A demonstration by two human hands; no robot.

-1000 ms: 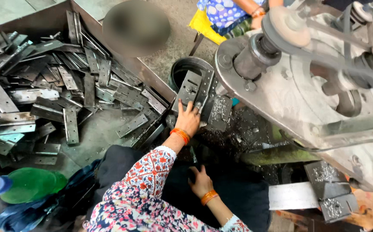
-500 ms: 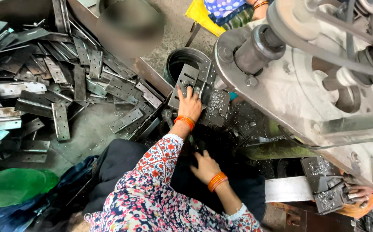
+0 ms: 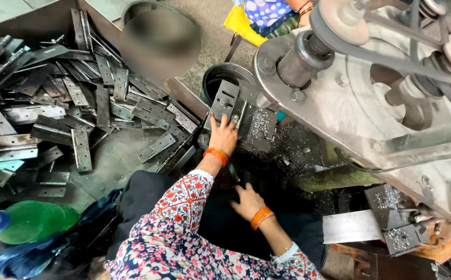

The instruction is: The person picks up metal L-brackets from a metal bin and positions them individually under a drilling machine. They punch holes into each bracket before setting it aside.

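The left hand [image 3: 224, 136] reaches forward, its grip spread flat with fingertips on the grey metal plate [image 3: 229, 103], which lies at about twelve o'clock from the palm, long axis running one to seven o'clock, leaning over a dark round bin [image 3: 216, 79]. The right hand [image 3: 248, 201] rests splayed in the dark lap, holding nothing, farther from the plate.

Grey metal hinge plate [image 3: 229, 101], tilted, leaning on the black bucket's rim [image 3: 212, 78]
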